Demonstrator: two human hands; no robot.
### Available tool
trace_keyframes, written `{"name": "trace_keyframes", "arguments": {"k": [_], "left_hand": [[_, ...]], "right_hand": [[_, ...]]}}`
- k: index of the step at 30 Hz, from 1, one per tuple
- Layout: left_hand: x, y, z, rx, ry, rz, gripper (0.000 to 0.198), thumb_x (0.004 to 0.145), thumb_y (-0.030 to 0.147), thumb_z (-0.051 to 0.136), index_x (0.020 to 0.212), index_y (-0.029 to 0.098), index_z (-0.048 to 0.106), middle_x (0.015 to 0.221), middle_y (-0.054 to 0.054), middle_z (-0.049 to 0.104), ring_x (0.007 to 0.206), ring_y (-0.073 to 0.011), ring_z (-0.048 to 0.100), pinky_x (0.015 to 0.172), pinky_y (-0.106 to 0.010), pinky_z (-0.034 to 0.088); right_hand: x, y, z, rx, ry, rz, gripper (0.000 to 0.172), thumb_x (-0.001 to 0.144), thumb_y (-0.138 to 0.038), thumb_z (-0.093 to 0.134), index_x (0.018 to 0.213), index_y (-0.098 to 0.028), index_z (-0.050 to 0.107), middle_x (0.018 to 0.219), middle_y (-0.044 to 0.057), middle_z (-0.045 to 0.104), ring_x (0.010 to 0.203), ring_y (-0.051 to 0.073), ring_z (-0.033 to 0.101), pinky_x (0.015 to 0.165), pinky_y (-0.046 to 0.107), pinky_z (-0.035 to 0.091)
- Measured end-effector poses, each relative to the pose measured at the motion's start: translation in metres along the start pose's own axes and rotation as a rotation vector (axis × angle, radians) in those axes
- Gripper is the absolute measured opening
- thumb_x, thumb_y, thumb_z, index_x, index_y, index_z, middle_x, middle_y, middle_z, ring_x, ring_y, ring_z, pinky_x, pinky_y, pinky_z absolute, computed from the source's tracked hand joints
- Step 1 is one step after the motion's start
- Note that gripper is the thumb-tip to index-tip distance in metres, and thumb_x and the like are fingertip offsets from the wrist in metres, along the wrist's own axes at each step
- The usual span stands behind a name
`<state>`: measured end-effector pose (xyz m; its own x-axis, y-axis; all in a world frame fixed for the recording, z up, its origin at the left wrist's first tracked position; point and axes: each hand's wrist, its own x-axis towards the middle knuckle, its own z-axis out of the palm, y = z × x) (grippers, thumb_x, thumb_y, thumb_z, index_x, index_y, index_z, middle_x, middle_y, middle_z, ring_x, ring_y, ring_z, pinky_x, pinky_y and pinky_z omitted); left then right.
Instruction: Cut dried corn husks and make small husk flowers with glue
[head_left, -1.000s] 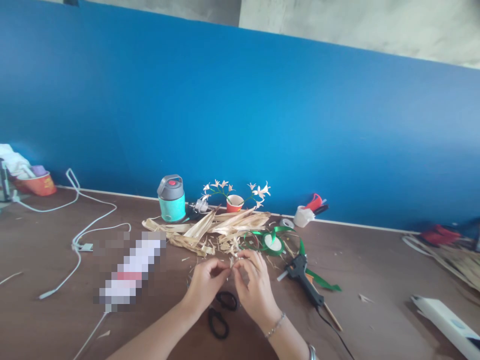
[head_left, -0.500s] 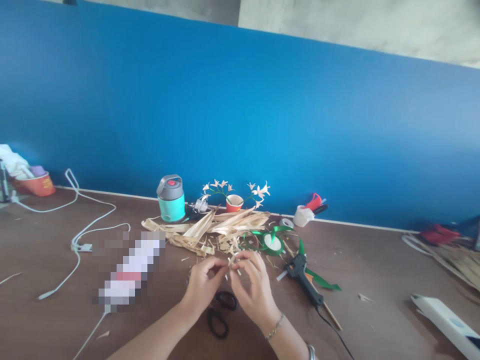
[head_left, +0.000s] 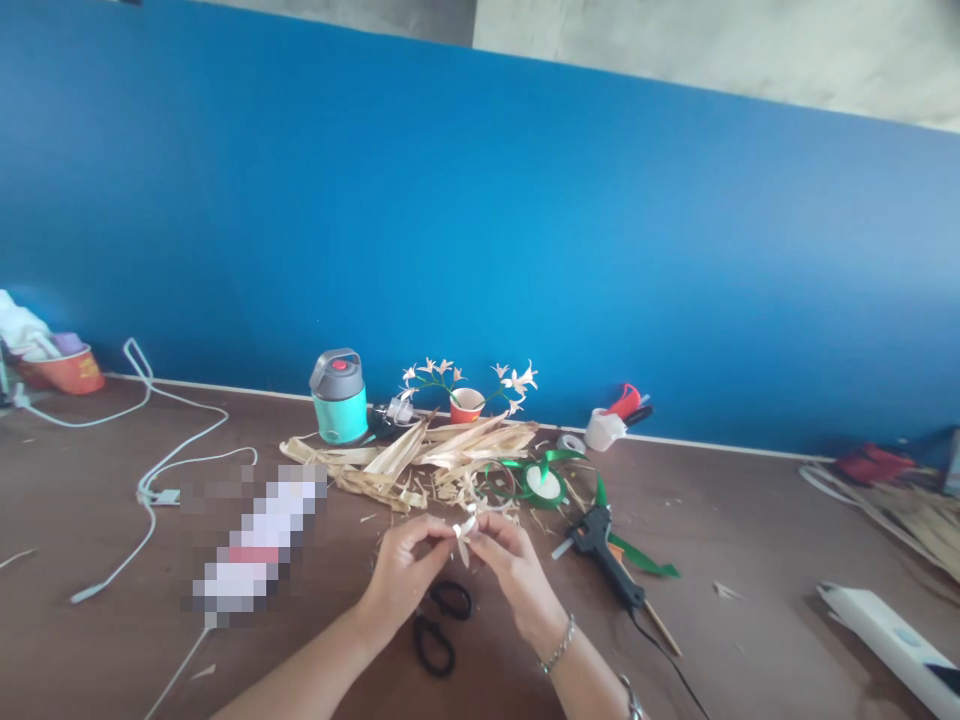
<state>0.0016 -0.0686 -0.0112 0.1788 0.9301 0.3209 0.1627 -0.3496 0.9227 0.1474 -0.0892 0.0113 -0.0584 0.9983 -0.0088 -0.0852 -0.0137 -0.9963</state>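
Note:
My left hand (head_left: 405, 570) and my right hand (head_left: 510, 565) meet above the brown table (head_left: 750, 540), fingertips pinched together on a small pale piece of dried leaf (head_left: 465, 530) shaped like a little flower. Black-handled scissors (head_left: 439, 625) lie on the table just under my wrists. A heap of dried straw-coloured leaves (head_left: 427, 460) spreads right behind my hands. A roll of green ribbon (head_left: 544, 483) lies beside the heap, and a black glue gun (head_left: 604, 550) rests to the right of my right hand.
A teal flask (head_left: 340, 398), a red cup holding small handmade flowers (head_left: 466, 392) and a tipped white cup with tools (head_left: 611, 422) stand along the blue wall. White cables (head_left: 161, 470) trail at left. A white box (head_left: 885, 630) lies at the right.
Both hands stayed together on the leaf piece and shifted slightly; the right hand turned, so the pale piece now shows more plainly between the fingertips.

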Motion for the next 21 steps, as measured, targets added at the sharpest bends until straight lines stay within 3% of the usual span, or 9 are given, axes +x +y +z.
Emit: {"name": "trace_keyframes", "arguments": {"k": [21], "left_hand": [[0.0008, 0.0038, -0.0025, 0.037, -0.090, 0.017, 0.014, 0.075, 0.021, 0.056, 0.064, 0.018, 0.064, 0.064, -0.001, 0.065, 0.064, -0.0147, 0.059, 0.065, -0.022, 0.044]], "right_hand": [[0.0016, 0.0013, -0.0034, 0.035, 0.011, 0.099, 0.024, 0.067, -0.033, 0.065, 0.056, -0.014, 0.057, 0.051, -0.002, 0.052, 0.051, 0.009, 0.040, 0.054, 0.023, 0.030]]}}
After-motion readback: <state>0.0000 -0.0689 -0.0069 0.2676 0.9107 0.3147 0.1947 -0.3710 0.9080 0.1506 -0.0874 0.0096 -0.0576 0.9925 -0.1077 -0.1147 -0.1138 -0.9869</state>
